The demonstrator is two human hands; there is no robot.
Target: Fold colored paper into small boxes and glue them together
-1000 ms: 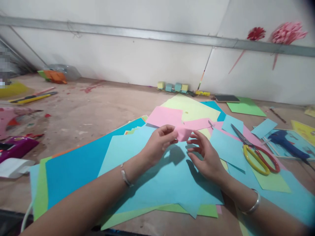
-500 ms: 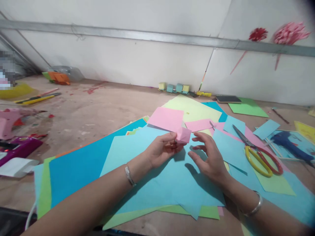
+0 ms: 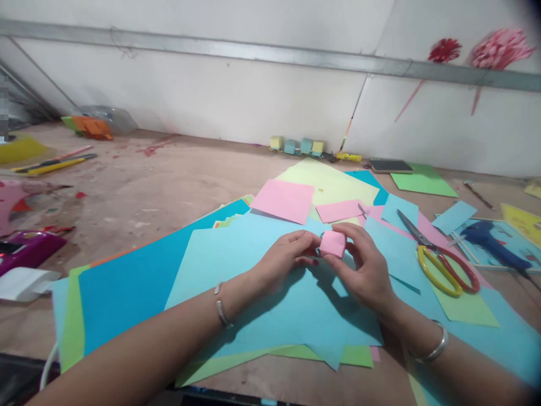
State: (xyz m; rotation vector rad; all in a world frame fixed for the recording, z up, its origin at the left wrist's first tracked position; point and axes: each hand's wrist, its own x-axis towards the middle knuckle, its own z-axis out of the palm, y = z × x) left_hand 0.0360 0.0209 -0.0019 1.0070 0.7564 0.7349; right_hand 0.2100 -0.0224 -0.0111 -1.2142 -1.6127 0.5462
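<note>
A small pink paper cube (image 3: 332, 244) is held just above the light blue paper sheets (image 3: 236, 265). My right hand (image 3: 367, 265) grips it from the right, with fingers over the top and thumb at the lower edge. At its left side, my left hand (image 3: 287, 256) has thumb and fingers closed against the cube's edge. A tiny bluish bit shows between the left fingertips and the cube, too small to make out. Right of my right hand lie scissors (image 3: 439, 254) with one yellow and one red handle.
Pink sheets (image 3: 283, 200) lie beyond my hands. Small yellow and blue paper cubes (image 3: 306, 145) line the wall beside a phone-like dark slab (image 3: 391, 166). A blue glue gun (image 3: 492, 242) rests at right; a purple tool (image 3: 31, 251) is at left.
The pink cube has moved slightly right and turned. My right hand, apart from it before, has closed on it. The left hand has shifted right with it.
</note>
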